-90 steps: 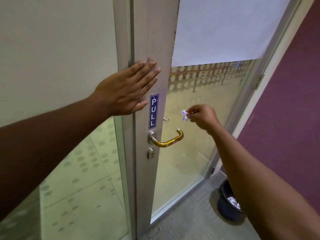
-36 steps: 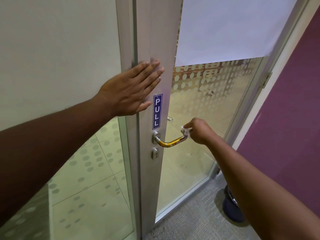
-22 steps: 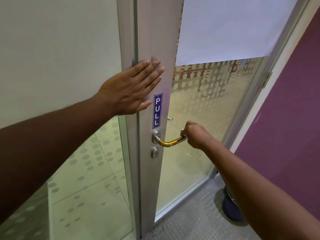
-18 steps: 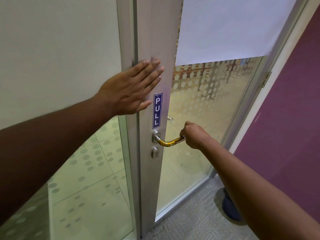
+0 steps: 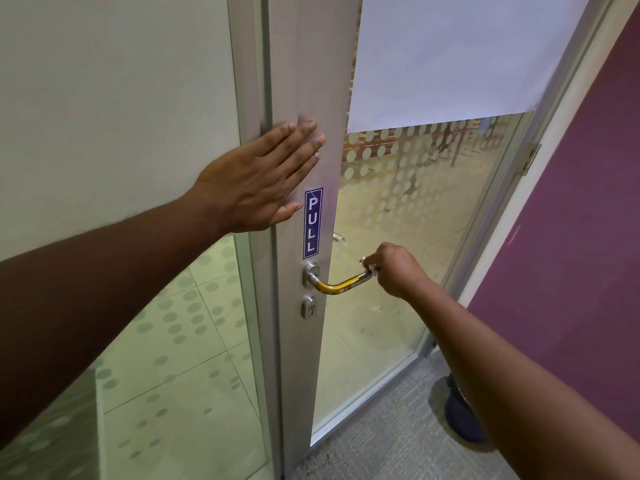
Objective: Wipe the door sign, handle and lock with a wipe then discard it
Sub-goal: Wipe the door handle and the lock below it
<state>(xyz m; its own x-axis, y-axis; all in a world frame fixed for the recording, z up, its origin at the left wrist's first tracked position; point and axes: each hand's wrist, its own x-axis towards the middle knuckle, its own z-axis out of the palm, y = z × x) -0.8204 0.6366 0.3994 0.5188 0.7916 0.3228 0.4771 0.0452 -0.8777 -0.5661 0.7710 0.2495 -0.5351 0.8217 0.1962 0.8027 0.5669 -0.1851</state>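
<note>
A glass door (image 5: 398, 237) with a grey metal stile fills the centre of the frame; its pane carries rows of frosted dots, with one white sheet (image 5: 460, 53) covering the upper part; a pale wall panel takes the upper left, dotted glass the lower left, a purple wall (image 5: 581, 237) the right edge, and grey carpet (image 5: 374, 441) the bottom centre; one dark bin (image 5: 460, 424) shows partly at the lower right, behind the right forearm.

One blue sign (image 5: 312, 223) reading PULL sits on the stile at centre frame, its long axis vertical, the letters stacked top to bottom; just below it, one lever handle (image 5: 337, 285) springs from a round metal rose and runs to the right and slightly up, its long axis near horizontal, its bar showing a yellowish sheen; below the rose sits one lock (image 5: 309, 307), a small keyhole cylinder.

Two hands are in view; the left hand (image 5: 256, 181) lies flat against the stile edge above and left of the sign, its fingers (image 5: 298, 140) stretched out and holding nothing; the right hand (image 5: 398, 268) is closed at the handle's free end, right of centre, its fingers pinching one small white wipe (image 5: 370, 266) against the tip of the bar; only a scrap of the wipe shows.
</note>
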